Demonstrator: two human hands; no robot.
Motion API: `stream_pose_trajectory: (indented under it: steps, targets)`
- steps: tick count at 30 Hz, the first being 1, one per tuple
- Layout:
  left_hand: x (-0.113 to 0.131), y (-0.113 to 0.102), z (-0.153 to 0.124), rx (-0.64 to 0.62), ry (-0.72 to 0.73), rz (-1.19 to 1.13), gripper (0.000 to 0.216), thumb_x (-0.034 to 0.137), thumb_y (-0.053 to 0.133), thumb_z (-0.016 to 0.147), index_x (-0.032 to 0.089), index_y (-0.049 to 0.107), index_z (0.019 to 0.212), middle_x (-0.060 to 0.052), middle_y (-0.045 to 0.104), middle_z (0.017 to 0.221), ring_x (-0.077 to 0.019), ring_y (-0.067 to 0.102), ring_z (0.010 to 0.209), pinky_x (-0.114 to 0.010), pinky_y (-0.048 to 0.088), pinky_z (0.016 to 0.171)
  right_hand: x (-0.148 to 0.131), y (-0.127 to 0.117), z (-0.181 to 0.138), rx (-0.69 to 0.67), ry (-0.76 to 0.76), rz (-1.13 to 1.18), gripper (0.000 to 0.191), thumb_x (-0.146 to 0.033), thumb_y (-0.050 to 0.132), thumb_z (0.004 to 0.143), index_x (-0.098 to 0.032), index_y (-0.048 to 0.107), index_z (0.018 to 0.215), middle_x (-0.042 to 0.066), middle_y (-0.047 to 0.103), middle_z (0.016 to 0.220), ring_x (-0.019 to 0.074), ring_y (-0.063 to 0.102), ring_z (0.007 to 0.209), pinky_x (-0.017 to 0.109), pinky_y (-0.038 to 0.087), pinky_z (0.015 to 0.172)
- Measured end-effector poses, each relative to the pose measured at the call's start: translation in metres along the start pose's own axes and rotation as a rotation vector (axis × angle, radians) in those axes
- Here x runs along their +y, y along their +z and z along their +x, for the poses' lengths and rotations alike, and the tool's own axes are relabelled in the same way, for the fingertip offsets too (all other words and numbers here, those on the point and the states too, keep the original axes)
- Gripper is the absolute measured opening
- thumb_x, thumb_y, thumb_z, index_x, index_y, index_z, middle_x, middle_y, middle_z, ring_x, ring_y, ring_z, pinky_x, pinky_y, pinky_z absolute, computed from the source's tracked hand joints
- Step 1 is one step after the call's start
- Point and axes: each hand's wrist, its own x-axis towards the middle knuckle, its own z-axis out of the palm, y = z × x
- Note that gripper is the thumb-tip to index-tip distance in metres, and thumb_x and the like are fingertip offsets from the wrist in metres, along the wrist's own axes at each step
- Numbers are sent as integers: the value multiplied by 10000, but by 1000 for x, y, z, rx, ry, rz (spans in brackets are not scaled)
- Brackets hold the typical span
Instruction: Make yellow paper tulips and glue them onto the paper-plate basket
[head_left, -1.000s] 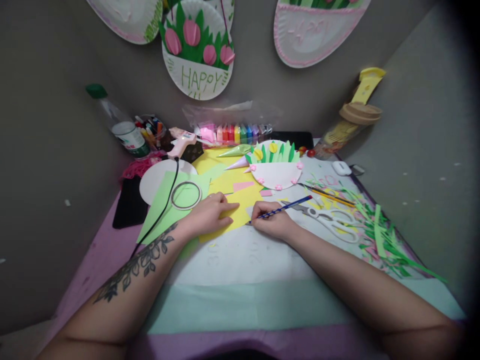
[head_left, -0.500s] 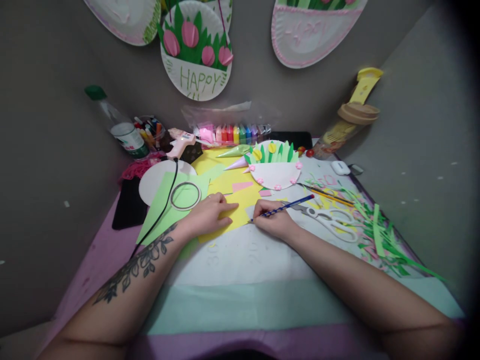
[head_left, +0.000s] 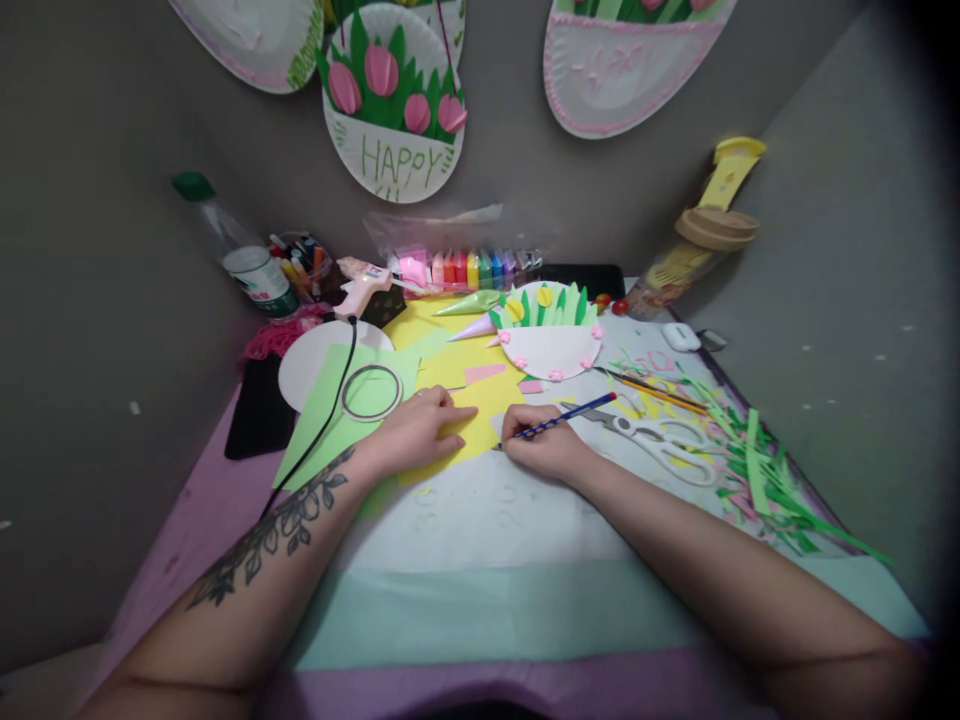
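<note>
My right hand point(head_left: 541, 440) is closed around a blue pencil point(head_left: 576, 412), its tip down at the lower edge of a yellow paper sheet point(head_left: 480, 420). With fingers stretched out, my left hand point(head_left: 424, 430) lies on the yellow paper and presses it flat. Left of that hand are a light green sheet point(head_left: 319, 410) and a roll of tape point(head_left: 372, 391). Beyond my hands lies a paper-plate basket point(head_left: 551, 350) with green leaves, yellow flowers and pink dots along its rim. White-handled scissors point(head_left: 660, 445) rest just right of my right hand.
Green and pink paper scraps point(head_left: 765, 490) are heaped on the right by a yellow pencil point(head_left: 664, 393). A pink glue gun point(head_left: 364, 287), a bottle point(head_left: 255, 275) and clay packs point(head_left: 472, 268) stand at the back. A lidded cup point(head_left: 675, 260) is back right. Decorated plates point(head_left: 397, 150) hang on the wall.
My right hand has shifted slightly left with the pencil, the tip moving a little along the paper's edge. My left hand has stayed in place.
</note>
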Motion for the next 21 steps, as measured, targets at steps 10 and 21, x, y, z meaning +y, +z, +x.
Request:
stream_pose_trajectory:
  steps: [10,21]
  targets:
    - [0,0,1,1,7,-5,472,346,527,822,323,524,1293,-49,493,1037,-203,510,949,-311,397,858,-3,2,7,127,67,-49,46,-163,565,677,-192,597,663,-27,598,615,126,513,573,229,384,539]
    - [0,-1,0,1,5,-6,462,340,529,823,322,533,1284,-49,489,1027,-198,508,934,-307,395,852,0,1,6,98,94,68,74,-122,536,616,-190,540,587,-44,531,550,111,460,533,221,338,505]
